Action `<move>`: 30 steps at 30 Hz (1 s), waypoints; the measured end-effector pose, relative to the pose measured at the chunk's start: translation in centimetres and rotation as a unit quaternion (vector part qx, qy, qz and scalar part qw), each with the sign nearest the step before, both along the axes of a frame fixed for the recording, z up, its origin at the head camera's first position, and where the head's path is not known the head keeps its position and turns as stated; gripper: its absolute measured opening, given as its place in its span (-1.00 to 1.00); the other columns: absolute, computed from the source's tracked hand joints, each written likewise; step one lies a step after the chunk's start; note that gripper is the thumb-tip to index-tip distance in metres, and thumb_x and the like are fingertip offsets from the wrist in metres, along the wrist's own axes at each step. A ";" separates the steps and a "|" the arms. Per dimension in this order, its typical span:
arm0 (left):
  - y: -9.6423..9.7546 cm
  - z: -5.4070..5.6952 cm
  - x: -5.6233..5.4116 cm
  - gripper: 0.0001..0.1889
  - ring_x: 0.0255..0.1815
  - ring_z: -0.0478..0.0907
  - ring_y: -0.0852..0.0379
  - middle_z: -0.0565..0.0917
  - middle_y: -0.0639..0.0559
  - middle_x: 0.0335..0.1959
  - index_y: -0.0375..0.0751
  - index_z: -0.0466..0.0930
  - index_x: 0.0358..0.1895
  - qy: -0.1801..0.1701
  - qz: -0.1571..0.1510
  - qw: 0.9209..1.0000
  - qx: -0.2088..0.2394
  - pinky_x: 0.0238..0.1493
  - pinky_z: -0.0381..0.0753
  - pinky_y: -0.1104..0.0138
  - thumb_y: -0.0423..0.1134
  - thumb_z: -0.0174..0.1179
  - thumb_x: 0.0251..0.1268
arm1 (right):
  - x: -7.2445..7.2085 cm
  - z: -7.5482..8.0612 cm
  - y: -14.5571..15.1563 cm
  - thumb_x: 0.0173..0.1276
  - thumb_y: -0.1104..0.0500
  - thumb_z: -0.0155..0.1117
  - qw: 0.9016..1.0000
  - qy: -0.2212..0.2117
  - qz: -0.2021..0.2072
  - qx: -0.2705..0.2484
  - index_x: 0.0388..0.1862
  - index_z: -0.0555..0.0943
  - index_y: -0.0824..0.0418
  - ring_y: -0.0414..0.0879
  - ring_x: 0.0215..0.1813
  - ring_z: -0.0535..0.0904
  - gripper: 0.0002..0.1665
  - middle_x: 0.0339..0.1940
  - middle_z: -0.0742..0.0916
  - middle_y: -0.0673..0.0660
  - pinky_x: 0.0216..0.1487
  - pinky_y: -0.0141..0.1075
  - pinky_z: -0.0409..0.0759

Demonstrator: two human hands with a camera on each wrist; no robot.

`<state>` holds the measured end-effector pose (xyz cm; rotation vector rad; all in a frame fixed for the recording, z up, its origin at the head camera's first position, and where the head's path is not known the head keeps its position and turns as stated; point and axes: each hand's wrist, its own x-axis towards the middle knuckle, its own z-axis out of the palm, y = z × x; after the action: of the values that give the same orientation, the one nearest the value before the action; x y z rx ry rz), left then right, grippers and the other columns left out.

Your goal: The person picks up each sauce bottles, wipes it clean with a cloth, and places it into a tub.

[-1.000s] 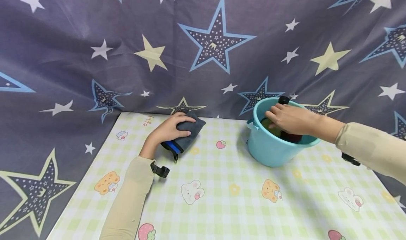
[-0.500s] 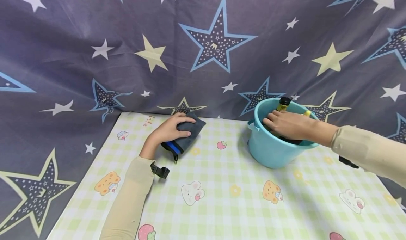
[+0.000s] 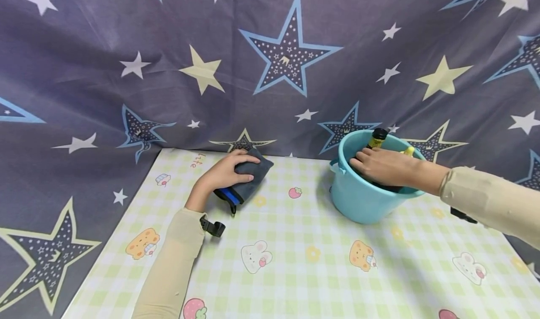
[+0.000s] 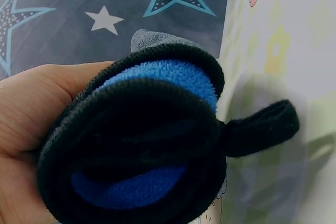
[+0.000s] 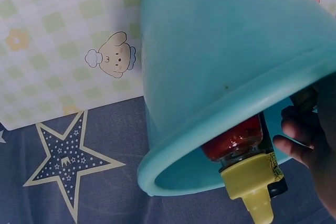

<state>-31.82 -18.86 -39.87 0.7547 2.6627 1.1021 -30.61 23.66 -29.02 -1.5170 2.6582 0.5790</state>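
At the table's back left, my left hand (image 3: 229, 171) grips a folded grey cloth (image 3: 258, 166), thumb on one side and fingers over the other. The left wrist view shows its blue inner face, black edging and a black hanging loop (image 4: 265, 127). On the right, my right hand (image 3: 384, 166) reaches over the rim into a light-blue bucket (image 3: 358, 199), fingertips hidden inside. Beside it stand a bottle with a black cap (image 3: 378, 133) and a squeeze bottle with red contents (image 5: 236, 139) and a yellow nozzle. I cannot tell whether the right hand holds anything.
A checked, cartoon-printed cloth covers the table (image 3: 295, 230). Behind it hangs a dark star-patterned curtain (image 3: 168, 28), close to the bucket's back. The bucket's handle lug (image 3: 335, 166) sticks out at its left.
My right hand has shifted slightly left and lower in the bucket, bringing the neck of the black-capped bottle and the yellow nozzle into view. The left hand and cloth stay put.
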 end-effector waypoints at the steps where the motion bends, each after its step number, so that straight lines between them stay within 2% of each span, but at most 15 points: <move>1: 0.0 0.0 0.0 -0.47 0.59 0.13 -0.35 0.18 -0.35 0.57 -0.11 0.52 0.40 0.000 0.000 1.000 0.000 0.41 0.33 -0.24 -0.26 0.34 0.38 | 0.0 0.0 0.0 0.54 0.24 0.18 1.000 0.000 0.001 0.000 -0.02 0.51 0.20 0.04 -0.17 0.53 -0.89 -0.23 0.62 0.14 -0.12 -0.09 0.55; 14: 0.2 -0.1 0.0 -0.47 0.59 0.12 -0.35 0.18 -0.35 0.57 -0.11 0.51 0.41 0.000 -0.005 1.000 -0.001 0.41 0.32 -0.24 -0.25 0.33 0.39 | 0.9 -0.3 0.9 0.44 0.27 0.24 0.999 0.035 0.025 -0.013 -0.02 0.51 0.19 0.05 -0.15 0.55 -0.82 -0.22 0.64 0.12 -0.11 -0.07 0.55; 24: 0.2 -0.2 0.2 -0.46 0.60 0.11 -0.36 0.17 -0.35 0.58 -0.10 0.50 0.41 0.000 -0.002 1.000 -0.002 0.41 0.31 -0.26 -0.25 0.33 0.39 | 0.8 0.0 0.8 0.38 0.32 0.32 0.999 0.033 0.038 -0.007 0.02 0.58 0.21 0.07 -0.15 0.62 -0.75 -0.21 0.70 0.15 -0.14 -0.05 0.56; 30: 0.0 0.2 0.2 -0.47 0.60 0.11 -0.34 0.18 -0.34 0.57 -0.09 0.51 0.41 0.001 0.004 1.000 0.000 0.41 0.31 -0.25 -0.24 0.33 0.39 | 0.9 0.5 0.7 0.34 0.33 0.36 0.998 0.041 0.044 -0.007 -0.02 0.59 0.22 0.08 -0.18 0.62 -0.75 -0.23 0.71 0.16 -0.13 -0.05 0.54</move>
<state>-31.57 -18.88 -39.66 0.7462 2.6691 1.1028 -29.72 24.31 -28.49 -1.6559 2.6720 0.6415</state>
